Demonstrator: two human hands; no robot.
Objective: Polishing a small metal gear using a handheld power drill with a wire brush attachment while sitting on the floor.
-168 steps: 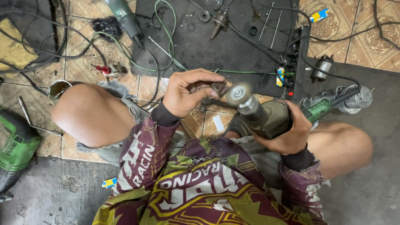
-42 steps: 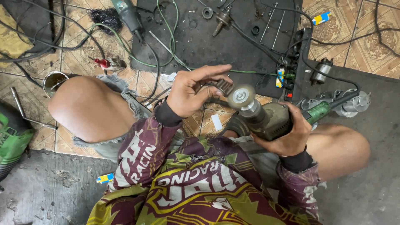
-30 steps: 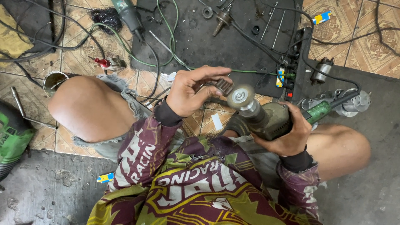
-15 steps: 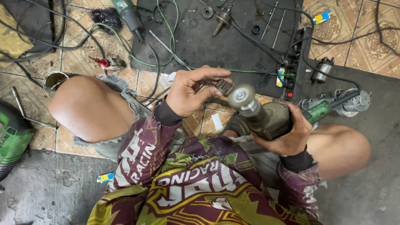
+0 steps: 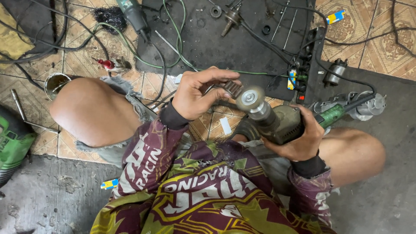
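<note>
Right, start with the floor [image 5: 381,47] you sit on: patterned tile at its far edge, bare grey cement along the near and right edges. A dark mat [image 5: 242,47] covers the far middle, strewn with small metal parts. Your two bare knees spread out to either side, the left one [image 5: 93,110] hiding much of the tile behind it.

Between them you hold the grinder [image 5: 281,123], its round head [image 5: 250,98] tipped up toward you. Your right hand [image 5: 299,138] is wrapped tight round the body, fingers closed on it. Your left hand [image 5: 197,93] sits just beside the head, thumb and fingertips pinching a small ribbed metal part [image 5: 233,89]; the other fingers curl loosely.

Three more power tools lie about: a green one [image 5: 15,145] at the left edge, one [image 5: 132,15] at the mat's far left corner, and a grey one [image 5: 351,106] past your right knee. A power strip [image 5: 305,65] runs along the mat's right edge. Cables, black and green, cross the tile and mat. One tin [image 5: 55,82] stands by your left knee.
</note>
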